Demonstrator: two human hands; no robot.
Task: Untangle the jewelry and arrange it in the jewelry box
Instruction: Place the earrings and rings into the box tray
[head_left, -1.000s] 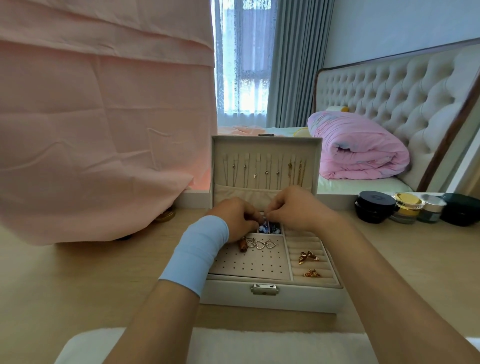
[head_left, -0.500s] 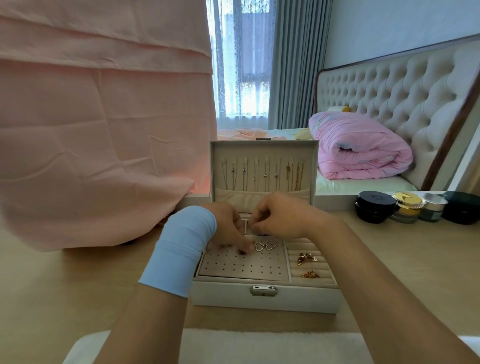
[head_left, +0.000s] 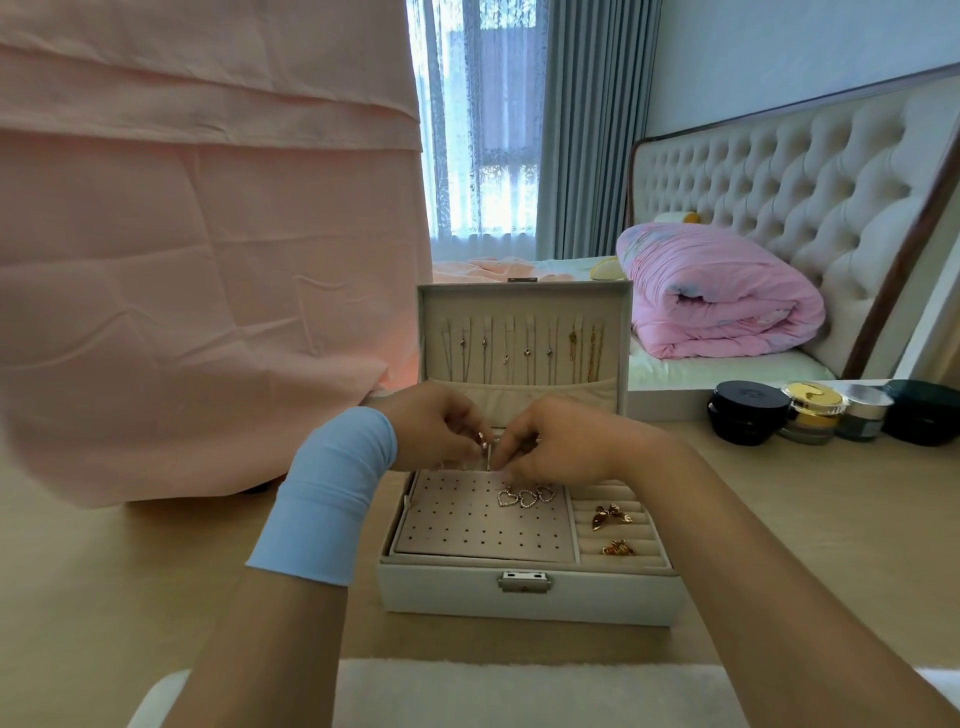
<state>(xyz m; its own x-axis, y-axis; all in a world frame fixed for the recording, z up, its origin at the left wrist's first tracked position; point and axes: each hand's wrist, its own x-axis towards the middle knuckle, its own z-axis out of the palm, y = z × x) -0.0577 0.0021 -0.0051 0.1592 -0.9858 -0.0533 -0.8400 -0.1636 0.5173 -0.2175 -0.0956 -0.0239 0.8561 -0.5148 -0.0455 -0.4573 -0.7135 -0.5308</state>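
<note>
A white jewelry box (head_left: 530, 595) stands open on the desk, its lid upright with several necklaces (head_left: 524, 349) hanging inside. My left hand (head_left: 434, 428) and my right hand (head_left: 558, 441) meet over the back of the perforated earring pad (head_left: 483, 527), pinching a small silvery piece of jewelry (head_left: 489, 457) between the fingertips. Heart-shaped sparkly earrings (head_left: 525, 496) lie on the pad just below my right hand. Two gold pieces (head_left: 612, 515) rest in the ring rolls on the right. A light blue wristband covers my left wrist.
Pink cloth (head_left: 208, 260) hangs at the left, reaching the desk. Several cosmetic jars (head_left: 810, 413) stand at the right rear of the desk. A white fluffy mat (head_left: 519, 693) lies at the near edge. A bed with a pink quilt is behind.
Both hands have drawn back from the rear compartment toward the earring pad's back edge, now holding a small silvery piece between them. The head camera shifted slightly.
</note>
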